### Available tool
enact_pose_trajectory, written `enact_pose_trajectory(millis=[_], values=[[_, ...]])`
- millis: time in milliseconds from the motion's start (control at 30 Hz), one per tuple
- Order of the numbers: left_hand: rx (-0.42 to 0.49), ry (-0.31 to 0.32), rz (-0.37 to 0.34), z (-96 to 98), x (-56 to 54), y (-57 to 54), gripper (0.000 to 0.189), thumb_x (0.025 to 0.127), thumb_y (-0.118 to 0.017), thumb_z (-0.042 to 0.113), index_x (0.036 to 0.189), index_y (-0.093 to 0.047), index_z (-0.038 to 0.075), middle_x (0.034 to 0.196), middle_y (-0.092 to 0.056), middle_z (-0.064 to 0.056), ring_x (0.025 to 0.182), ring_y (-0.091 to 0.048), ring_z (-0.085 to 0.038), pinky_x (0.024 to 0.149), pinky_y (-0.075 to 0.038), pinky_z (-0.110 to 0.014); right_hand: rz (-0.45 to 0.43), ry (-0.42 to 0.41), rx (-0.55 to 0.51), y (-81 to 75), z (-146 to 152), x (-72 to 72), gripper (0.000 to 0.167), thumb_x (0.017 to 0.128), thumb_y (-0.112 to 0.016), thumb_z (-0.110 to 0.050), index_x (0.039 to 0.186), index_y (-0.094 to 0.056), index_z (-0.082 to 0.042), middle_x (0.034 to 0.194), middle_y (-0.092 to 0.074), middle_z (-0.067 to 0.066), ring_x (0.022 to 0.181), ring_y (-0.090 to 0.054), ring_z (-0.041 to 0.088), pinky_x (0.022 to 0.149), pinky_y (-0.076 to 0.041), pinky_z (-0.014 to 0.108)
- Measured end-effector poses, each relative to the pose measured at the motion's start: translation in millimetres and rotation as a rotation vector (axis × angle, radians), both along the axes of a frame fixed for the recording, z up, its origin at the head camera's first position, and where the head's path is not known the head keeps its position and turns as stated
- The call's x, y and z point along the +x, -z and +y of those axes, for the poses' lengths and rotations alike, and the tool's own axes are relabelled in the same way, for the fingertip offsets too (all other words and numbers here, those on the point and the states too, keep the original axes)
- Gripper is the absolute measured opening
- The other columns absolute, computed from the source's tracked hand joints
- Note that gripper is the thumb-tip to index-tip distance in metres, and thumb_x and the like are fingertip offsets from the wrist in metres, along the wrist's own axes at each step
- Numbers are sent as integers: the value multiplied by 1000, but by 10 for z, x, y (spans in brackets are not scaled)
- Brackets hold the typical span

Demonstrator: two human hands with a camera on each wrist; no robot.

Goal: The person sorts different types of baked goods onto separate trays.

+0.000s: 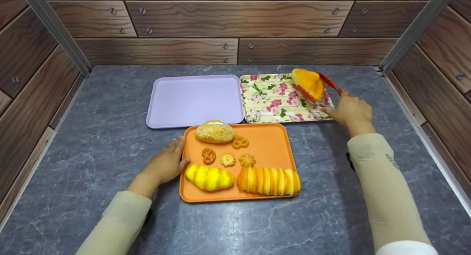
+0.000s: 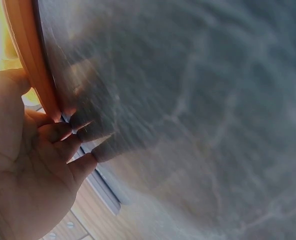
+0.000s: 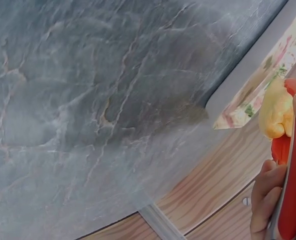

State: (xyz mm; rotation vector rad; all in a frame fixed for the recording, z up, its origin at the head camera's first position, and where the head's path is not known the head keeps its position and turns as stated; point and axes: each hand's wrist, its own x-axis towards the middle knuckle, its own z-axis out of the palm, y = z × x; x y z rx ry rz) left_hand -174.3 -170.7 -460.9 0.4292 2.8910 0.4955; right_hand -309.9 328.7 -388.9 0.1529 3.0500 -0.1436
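My right hand [image 1: 351, 109] grips red-tipped tongs [image 1: 327, 81], whose ends pinch a golden-yellow piece of bread [image 1: 308, 82] over the right part of the floral tray [image 1: 268, 100]. In the right wrist view the fingers [image 3: 268, 192] curl round the red tongs [image 3: 294, 185]. My left hand [image 1: 165, 163] rests at the left edge of the orange tray [image 1: 265, 144], its thumb at the rim and its fingers along the side. On that tray lie a sugar-dusted bun [image 1: 214, 132], a striped yellow bread [image 1: 209, 177] and a ridged loaf [image 1: 269, 181].
Two small pretzels [image 1: 208, 156] and two cookies [image 1: 228, 160] lie mid-tray between the breads. A lilac tray [image 1: 197, 100] sits behind, side by side with the floral one. Wood-patterned walls [image 1: 235, 19] close off the back and both sides of the grey marbled table [image 1: 235, 229].
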Motion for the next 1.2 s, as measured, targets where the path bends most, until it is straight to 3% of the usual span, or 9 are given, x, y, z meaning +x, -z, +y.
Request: enact_pose_trajectory(millis=[300, 533, 767, 1067, 1200], values=[[-4, 12, 16, -11, -13, 37, 68, 99, -50, 30, 149, -19, -6, 148, -27, -30, 136, -26, -41, 109, -24, -52, -2, -2, -26, 104, 6, -40, 108, 77, -56, -72, 140, -29, 12, 113, -50, 41, 92, -53, 54, 71, -45, 62], [-3, 9, 18, -12, -16, 47, 69, 99, -50, 30, 149, -19, -6, 148, -26, -30, 136, -27, -41, 109, -25, -52, 9, 42, -51, 143, -38, -23, 114, 73, -60, -73, 138, -25, 13, 113, -47, 40, 93, -50, 56, 78, -42, 66], [-2, 4, 1, -13, -16, 30, 69, 99, -50, 30, 149, -18, -5, 149, -25, -30, 137, -25, -41, 109, -24, -53, 92, 63, -103, 176, -66, -6, 125, 68, -55, -82, 140, -20, 14, 110, -47, 39, 90, -52, 57, 74, -44, 64], [-4, 4, -1, -16, -23, 36, 69, 99, -49, 31, 149, -18, -4, 149, -24, -29, 137, -24, -41, 110, -23, -52, 151, 102, -223, 170, -103, 16, 128, 68, -54, -83, 145, -12, 9, 120, -45, 40, 99, -48, 57, 87, -39, 66], [-11, 6, 2, -14, -16, 20, 68, 99, -49, 31, 149, -19, -5, 149, -25, -30, 137, -25, -41, 109, -25, -53, 198, 85, -306, 148, -124, 44, 125, 69, -55, -81, 145, -12, 9, 117, -47, 38, 99, -49, 54, 86, -40, 65]])
